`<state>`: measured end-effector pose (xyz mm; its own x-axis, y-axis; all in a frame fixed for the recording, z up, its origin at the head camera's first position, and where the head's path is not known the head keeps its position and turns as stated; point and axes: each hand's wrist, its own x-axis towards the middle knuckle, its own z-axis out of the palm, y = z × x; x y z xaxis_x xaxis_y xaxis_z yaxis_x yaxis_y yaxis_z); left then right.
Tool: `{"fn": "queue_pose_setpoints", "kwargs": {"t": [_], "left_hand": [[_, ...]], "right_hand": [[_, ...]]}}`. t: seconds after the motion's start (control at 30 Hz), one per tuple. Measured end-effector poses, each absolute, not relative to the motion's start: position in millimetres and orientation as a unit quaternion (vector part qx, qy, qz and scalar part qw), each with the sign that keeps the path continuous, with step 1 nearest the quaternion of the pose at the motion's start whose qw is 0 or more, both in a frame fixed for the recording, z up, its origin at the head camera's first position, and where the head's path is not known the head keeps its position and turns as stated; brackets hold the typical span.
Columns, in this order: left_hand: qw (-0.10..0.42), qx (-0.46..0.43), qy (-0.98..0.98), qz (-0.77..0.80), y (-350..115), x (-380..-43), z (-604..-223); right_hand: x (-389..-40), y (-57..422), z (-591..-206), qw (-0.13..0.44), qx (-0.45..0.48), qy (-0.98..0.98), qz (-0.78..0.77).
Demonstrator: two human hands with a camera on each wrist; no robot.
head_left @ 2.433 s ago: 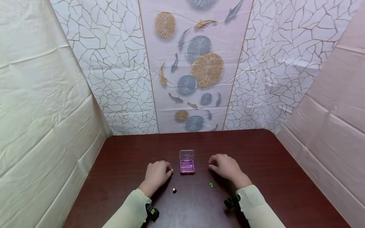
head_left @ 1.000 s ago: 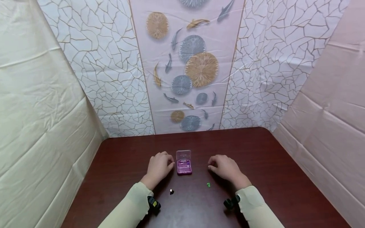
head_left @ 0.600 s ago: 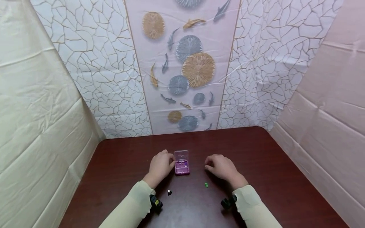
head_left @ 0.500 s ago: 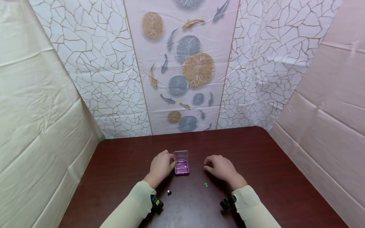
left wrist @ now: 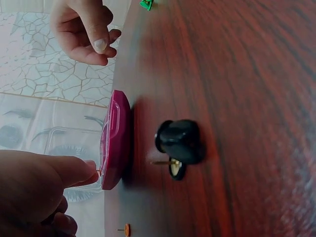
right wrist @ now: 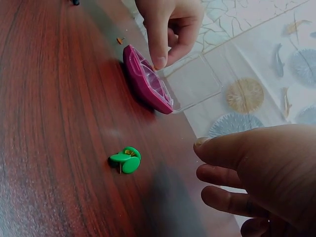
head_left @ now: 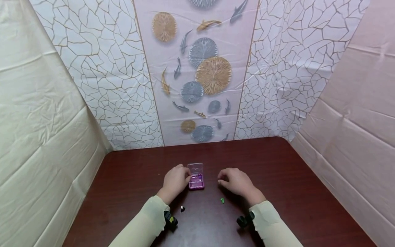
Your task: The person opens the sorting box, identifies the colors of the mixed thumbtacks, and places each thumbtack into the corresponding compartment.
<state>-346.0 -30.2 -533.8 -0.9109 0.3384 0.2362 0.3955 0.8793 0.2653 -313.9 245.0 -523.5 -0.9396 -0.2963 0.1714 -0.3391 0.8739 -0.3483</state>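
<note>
A small magenta box (head_left: 196, 184) with inner compartments stands on the table, its clear lid (head_left: 195, 167) raised at the back. At its left side is my left hand (head_left: 174, 180), thumb and finger over the compartments, pinching a small orange thumbtack (right wrist: 156, 68) that mostly hides behind the fingertips. My right hand (head_left: 237, 182) hovers right of the box, fingers loosely bent, holding nothing. Green thumbtacks (right wrist: 126, 159) lie clustered in front of the right hand. Black thumbtacks (left wrist: 180, 141), one showing a gold underside and pin, lie in front of the box.
Another orange thumbtack (left wrist: 127, 230) lies on the table, left of the box. The dark red-brown wooden table (head_left: 139, 164) has patterned cloth (head_left: 197, 127) hanging behind it and pale cloth at both sides.
My left hand has moved right and forward from beside the black thumbtacks to the box's left edge. The right hand has shifted slightly toward the box. The head view has turned a little right.
</note>
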Motion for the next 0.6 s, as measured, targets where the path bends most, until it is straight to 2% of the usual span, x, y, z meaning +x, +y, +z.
{"fn": "queue_pose_setpoints", "kwargs": {"t": [0.6], "left_hand": [[0.099,-0.173,-0.967,-0.159,-57.7,-336.4,-532.9]], "right_hand": [[-312.5,240.4,-520.4,0.047,0.162,-0.965,0.199]]}}
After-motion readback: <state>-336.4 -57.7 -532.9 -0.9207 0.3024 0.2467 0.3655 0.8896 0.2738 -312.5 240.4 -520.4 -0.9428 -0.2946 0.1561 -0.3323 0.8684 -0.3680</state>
